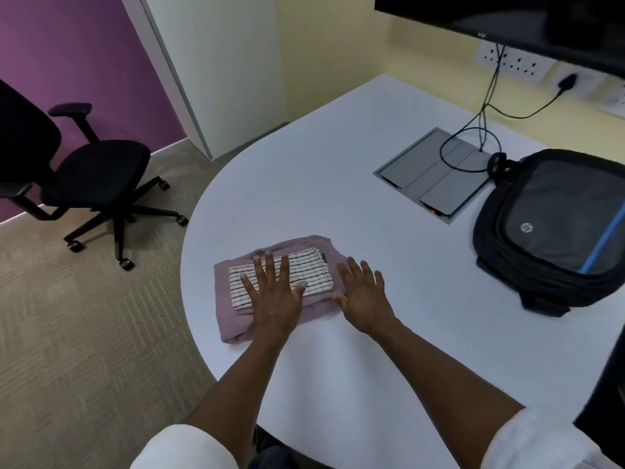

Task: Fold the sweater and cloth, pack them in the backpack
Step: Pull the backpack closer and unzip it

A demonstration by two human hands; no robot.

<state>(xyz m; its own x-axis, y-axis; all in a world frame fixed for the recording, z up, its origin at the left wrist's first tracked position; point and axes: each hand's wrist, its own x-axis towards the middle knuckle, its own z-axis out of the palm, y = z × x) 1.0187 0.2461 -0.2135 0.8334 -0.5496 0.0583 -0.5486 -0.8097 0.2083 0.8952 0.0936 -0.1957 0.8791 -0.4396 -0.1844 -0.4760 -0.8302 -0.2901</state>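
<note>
A folded mauve sweater (pixel 233 319) lies near the left edge of the white table (pixel 338 184). On top of it rests a folded white cloth with thin black stripes (pixel 304 265). My left hand (pixel 274 292) lies flat on the striped cloth, fingers spread. My right hand (pixel 365 296) lies flat with spread fingers at the sweater's right edge, partly on the table. A black backpack (pixel 554 228) lies flat at the right, closed as far as I can see, well apart from both hands.
A grey cable hatch (pixel 422 174) is set in the table beyond the clothes, with black cables (pixel 473 130) running up to wall sockets. A dark screen (pixel 507 15) hangs at top right. A black office chair (pixel 88 174) stands on the carpet at left.
</note>
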